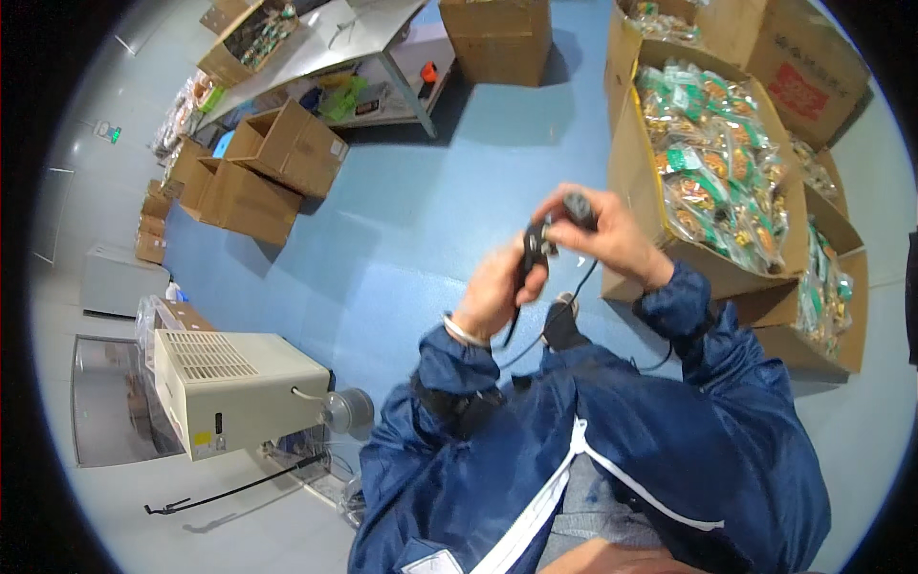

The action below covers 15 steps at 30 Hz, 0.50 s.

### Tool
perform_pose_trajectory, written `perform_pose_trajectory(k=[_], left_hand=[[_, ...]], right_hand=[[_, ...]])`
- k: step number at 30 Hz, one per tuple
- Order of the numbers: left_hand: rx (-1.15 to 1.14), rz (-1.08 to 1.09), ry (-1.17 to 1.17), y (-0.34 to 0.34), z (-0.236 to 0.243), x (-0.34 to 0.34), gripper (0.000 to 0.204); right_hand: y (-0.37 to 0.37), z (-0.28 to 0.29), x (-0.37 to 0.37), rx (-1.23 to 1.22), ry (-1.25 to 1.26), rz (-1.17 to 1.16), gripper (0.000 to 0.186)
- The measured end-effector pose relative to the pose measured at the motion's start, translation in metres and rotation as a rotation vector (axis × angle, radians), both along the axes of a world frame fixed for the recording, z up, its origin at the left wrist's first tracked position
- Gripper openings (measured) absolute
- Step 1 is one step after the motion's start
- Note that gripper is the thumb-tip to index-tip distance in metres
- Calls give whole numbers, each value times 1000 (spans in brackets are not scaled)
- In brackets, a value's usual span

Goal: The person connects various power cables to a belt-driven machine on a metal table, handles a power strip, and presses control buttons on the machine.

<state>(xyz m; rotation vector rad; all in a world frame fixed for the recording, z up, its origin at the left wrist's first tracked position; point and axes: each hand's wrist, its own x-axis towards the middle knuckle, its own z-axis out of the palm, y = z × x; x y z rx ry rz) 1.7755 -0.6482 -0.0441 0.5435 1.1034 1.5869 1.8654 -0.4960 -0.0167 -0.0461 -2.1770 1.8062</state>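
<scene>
In front of my body, above the floor, my two hands meet at a black cord. My left hand [495,287] is closed round a black plug-like piece [537,251] with small shiny metal parts; its exact kind is hard to tell. Between the thumb and fingers of my right hand [617,234] is a dark cylindrical connector [579,208], its ribbed round end facing up. The thin black cord [581,285] hangs below the hands and loops toward my clothing. Blur softens the left fingers, and the palms hide part of both pieces.
At right, open cartons [622,182] hold several clear-and-green food bags [712,158]. A metal table [354,43] stands far left, with open cardboard boxes [244,191] beside it. A beige machine [239,383] is at left. My shoe [562,320] is on the blue floor [411,182].
</scene>
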Motion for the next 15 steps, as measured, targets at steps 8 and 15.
perform_pose_trajectory(k=[8, 15], left_hand=[[15, 36, 91, 144, 20, -128, 34], [-31, 8, 201, 278, 25, -238, 31]], right_hand=[[141, 21, -121, -157, 18, 34, 21], [263, 16, -220, -118, 73, -83, 23]])
